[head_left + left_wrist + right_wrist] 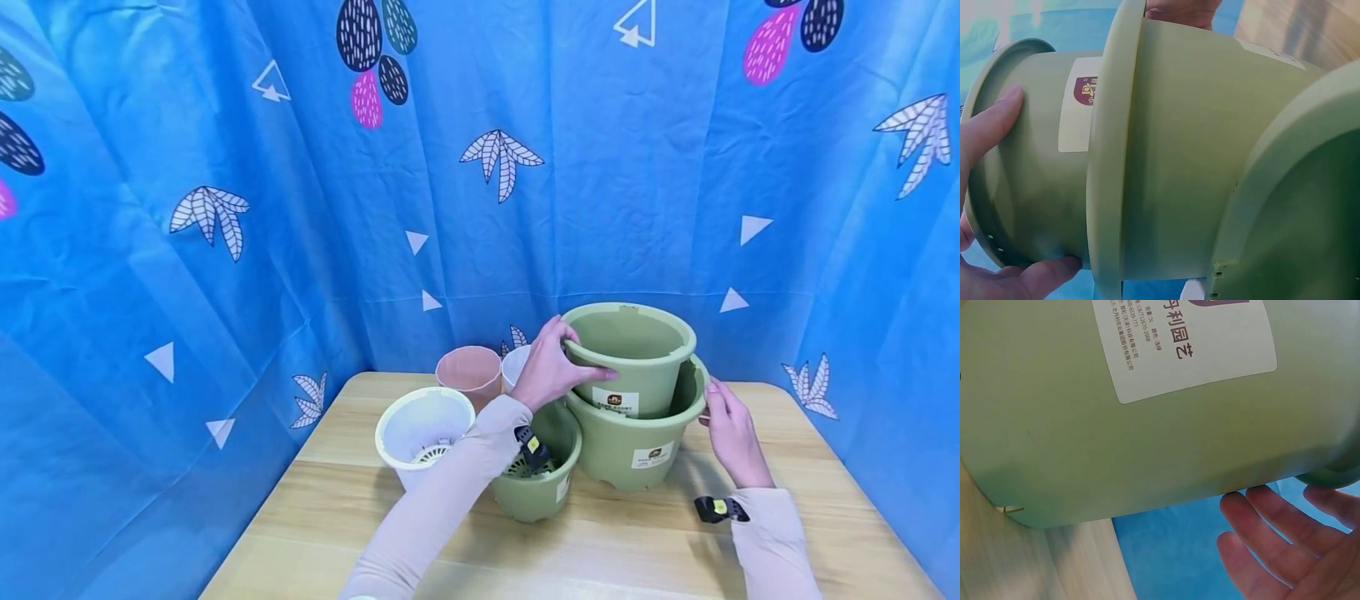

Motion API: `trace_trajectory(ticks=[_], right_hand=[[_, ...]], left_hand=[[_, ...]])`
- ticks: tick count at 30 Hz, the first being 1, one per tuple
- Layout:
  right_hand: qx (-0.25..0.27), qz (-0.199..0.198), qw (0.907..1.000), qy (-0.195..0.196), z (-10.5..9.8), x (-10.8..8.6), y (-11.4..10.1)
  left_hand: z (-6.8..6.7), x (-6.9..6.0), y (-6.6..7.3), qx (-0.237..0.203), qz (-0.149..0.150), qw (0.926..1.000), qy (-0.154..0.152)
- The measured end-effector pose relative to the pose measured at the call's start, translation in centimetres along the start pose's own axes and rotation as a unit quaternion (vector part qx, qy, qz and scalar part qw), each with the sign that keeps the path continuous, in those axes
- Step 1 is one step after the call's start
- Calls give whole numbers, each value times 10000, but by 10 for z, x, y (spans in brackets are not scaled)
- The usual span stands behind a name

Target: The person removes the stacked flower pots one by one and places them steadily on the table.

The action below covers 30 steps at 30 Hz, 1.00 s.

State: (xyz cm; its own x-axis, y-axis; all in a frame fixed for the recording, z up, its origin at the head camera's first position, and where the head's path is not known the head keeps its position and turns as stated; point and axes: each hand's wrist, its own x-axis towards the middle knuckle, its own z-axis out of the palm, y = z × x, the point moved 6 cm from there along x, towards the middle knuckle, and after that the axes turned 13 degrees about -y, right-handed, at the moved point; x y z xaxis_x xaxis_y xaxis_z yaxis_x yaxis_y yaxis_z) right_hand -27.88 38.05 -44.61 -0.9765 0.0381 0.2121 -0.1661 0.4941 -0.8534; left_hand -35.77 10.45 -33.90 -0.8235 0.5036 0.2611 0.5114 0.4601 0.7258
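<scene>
A smaller green plant pot point(660, 387) with a white label sits partly inside a larger green plant pot point(622, 450), its rim well above the larger one's. At the smaller pot's left side my left hand point(551, 367) grips the rim, thumb point(997, 119) against the outer wall in the left wrist view. My right hand point(731, 433) holds the larger pot's right rim. Its fingertips point(1235, 503) touch the outer wall from below in the right wrist view, where the thumb is out of sight. Both pots stand upright.
Left of the larger pot stands a small green pot point(528, 504), partly behind my left arm. A white pot point(393, 425), a pink pot point(468, 367) and another white pot point(513, 367) stand further left and behind. Blue patterned curtains point(450, 208) surround the wooden table point(330, 500).
</scene>
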Motion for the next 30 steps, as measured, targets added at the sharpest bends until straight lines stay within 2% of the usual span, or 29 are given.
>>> trace_trajectory(ticks=[7, 14, 30], right_hand=[[-22, -14, 10000, 18, 0, 2, 0], [23, -80, 10000, 49, -2, 1, -3], [73, -100, 9999, 26, -1, 0, -3]], left_hand=[[-1, 0, 1, -62, 49, 10000, 14], [-4, 2, 5, 131, 191, 9997, 57], [-8, 1, 6, 81, 223, 9997, 98]])
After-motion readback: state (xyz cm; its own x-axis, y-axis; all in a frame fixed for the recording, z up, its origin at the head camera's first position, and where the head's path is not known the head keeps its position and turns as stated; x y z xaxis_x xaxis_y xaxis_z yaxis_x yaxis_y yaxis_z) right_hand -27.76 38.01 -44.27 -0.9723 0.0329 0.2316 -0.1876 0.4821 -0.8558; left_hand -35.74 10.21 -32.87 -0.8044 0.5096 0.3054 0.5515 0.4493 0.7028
